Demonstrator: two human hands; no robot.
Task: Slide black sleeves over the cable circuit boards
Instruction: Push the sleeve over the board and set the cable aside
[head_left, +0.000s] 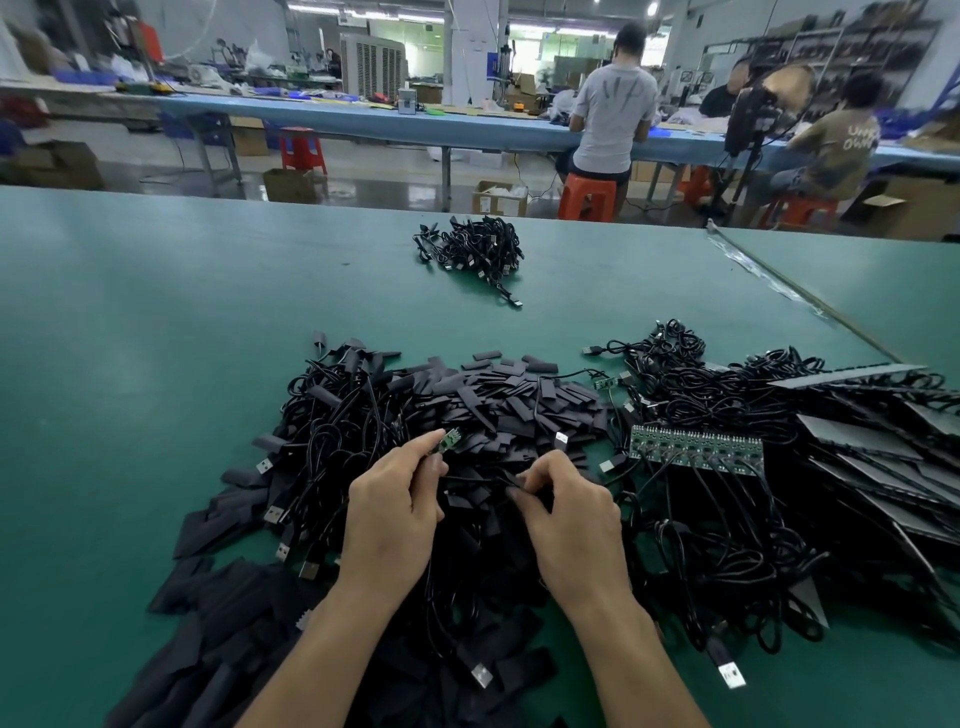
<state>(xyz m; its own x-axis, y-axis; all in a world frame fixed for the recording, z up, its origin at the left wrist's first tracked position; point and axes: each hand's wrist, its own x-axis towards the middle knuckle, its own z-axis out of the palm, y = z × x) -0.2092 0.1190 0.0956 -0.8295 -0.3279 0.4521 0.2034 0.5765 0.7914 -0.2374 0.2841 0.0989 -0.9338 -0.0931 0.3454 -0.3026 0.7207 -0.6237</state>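
My left hand (392, 514) pinches a small green circuit board (450, 439) on the end of a black cable, holding it just above the heap. My right hand (566, 512) pinches a flat black sleeve (511, 480) at the top of the pile, a short way right of the board. Under both hands lies a big heap of loose black sleeves (498, 400) mixed with black USB cables (332, 447). The board and the sleeve are apart.
A green strip of joined circuit boards (696, 447) with cables lies to the right, beside stacked black sheets (872, 447). A small bundle of cables (475, 252) sits further out on the green table (156, 322). People sit at a bench beyond.
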